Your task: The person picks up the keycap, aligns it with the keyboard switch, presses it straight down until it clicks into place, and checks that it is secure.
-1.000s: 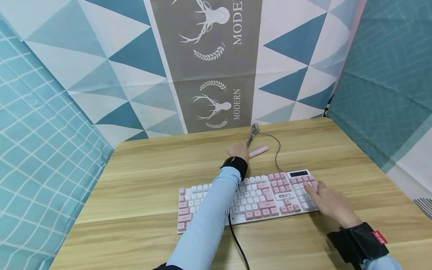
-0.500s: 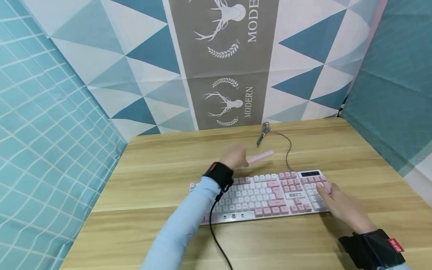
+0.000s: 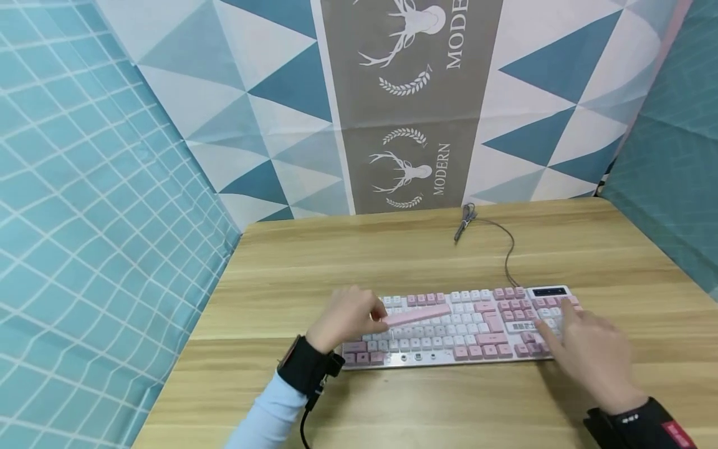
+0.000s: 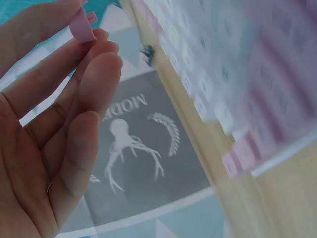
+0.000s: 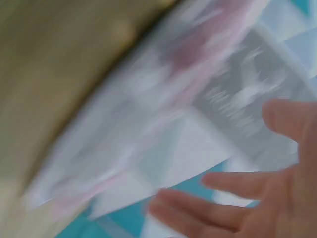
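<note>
A pink and white keyboard [image 3: 443, 357] lies across the table, its bottom row showing a bare strip with small switch sockets. Over its left half, my left hand [image 3: 344, 317] pinches one end of a long pink spacebar keycap [image 3: 416, 315] between thumb and fingers. The left wrist view shows that spacebar keycap [image 4: 82, 27] at the fingertips, end-on. At the keyboard's right end is my right hand [image 3: 597, 352], thumb and index finger extended over the number pad. In the blurred right wrist view the right hand's fingers [image 5: 198, 208] are spread, holding nothing.
A grey cable [image 3: 509, 252] runs from the keyboard's back edge to a tied bundle [image 3: 465, 223] near the far table edge. Patterned cloth [image 3: 401, 112] hangs behind the table, with teal cloth at both sides. A black cord [image 3: 303, 430] trails from my left wrist.
My left hand has drawn the spacebar keycap from behind the keyboard forward over its keys. My right hand's fingers have spread at the number pad. The head view has swung left.
</note>
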### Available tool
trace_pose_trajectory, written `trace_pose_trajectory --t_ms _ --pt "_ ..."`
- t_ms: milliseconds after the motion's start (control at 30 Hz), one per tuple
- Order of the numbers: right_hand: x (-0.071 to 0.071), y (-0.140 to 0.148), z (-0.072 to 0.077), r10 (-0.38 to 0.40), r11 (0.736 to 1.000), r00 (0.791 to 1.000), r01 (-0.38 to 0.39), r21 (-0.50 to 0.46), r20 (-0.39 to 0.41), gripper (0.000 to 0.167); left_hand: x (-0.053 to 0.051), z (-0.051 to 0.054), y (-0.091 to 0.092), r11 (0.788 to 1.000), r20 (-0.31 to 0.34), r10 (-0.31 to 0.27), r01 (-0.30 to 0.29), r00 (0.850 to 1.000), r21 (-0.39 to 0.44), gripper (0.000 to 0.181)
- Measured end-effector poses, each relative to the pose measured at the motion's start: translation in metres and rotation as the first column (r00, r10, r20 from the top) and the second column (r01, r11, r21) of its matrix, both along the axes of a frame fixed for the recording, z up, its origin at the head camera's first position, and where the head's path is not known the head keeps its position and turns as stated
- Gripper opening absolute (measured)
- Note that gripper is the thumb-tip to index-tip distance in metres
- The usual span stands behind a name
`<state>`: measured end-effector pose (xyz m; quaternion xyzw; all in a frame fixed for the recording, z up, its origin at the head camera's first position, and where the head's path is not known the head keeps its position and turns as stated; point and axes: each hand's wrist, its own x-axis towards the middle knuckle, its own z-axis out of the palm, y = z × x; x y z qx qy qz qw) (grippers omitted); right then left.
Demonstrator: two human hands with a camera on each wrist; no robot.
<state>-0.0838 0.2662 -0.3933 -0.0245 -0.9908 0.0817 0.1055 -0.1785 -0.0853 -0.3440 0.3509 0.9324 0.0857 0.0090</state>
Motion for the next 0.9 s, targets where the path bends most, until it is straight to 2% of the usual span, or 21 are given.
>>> trace_pose_trajectory --t_ms 33,67,100,133,233,300,367,467,567,633,800,900 --pt "0.003 -0.014 0.002 0.060 0.998 0.989 -0.057 0.023 -0.138 0.068 0.006 0.000 0.000 1.000 -0.010 -0.009 0.009 1.000 0.001 0.014" --pt "0.005 -0.029 0.005 0.129 0.992 0.957 -0.122 0.042 -0.260 0.060 0.012 0.000 0.000 1.000 -0.018 -0.014 0.014 1.000 0.001 0.014" --pt "0.006 -0.044 0.007 0.198 0.980 0.917 -0.191 0.054 -0.346 0.055 0.017 0.000 0.001 1.000 -0.039 -0.026 0.026 0.999 -0.006 0.013" --pt "0.007 -0.059 0.011 0.261 0.964 0.889 -0.262 0.048 -0.375 0.053 0.021 0.002 0.003 0.999 -0.051 -0.038 0.037 0.998 -0.013 0.012" --pt "0.007 -0.094 0.012 0.425 0.892 0.773 -0.446 0.073 -0.471 0.048 0.034 0.005 0.008 0.996 -0.087 -0.073 0.069 0.993 -0.049 0.011" --pt "0.006 -0.109 0.010 0.479 0.859 0.729 -0.504 0.091 -0.490 0.038 0.039 0.006 0.010 0.995 -0.098 -0.093 0.089 0.991 -0.052 0.009" --pt "0.004 -0.117 0.007 0.516 0.831 0.697 -0.548 0.094 -0.497 0.027 0.041 0.004 0.010 0.995 -0.095 -0.095 0.092 0.991 -0.043 0.008" --pt "0.000 -0.122 0.001 0.554 0.800 0.687 -0.595 0.074 -0.470 0.020 0.041 -0.002 0.008 0.997 -0.058 -0.077 0.075 0.995 -0.033 0.007" --pt "-0.004 -0.121 -0.005 0.574 0.786 0.698 -0.616 0.049 -0.428 0.025 0.039 -0.009 0.005 0.998 -0.027 -0.048 0.047 0.998 -0.028 0.008" --pt "-0.006 -0.120 -0.007 0.572 0.788 0.712 -0.615 0.030 -0.406 0.026 0.038 -0.014 0.004 0.999 -0.017 -0.031 0.030 0.999 -0.026 0.008" --pt "-0.012 -0.119 -0.011 0.546 0.799 0.745 -0.601 -0.028 -0.384 0.025 0.037 -0.021 0.010 1.000 -0.056 -0.008 0.007 0.998 -0.027 0.009" --pt "-0.014 -0.119 -0.013 0.549 0.796 0.738 -0.605 -0.024 -0.392 0.024 0.037 -0.024 0.015 0.999 -0.078 -0.024 0.021 0.997 -0.041 0.012"
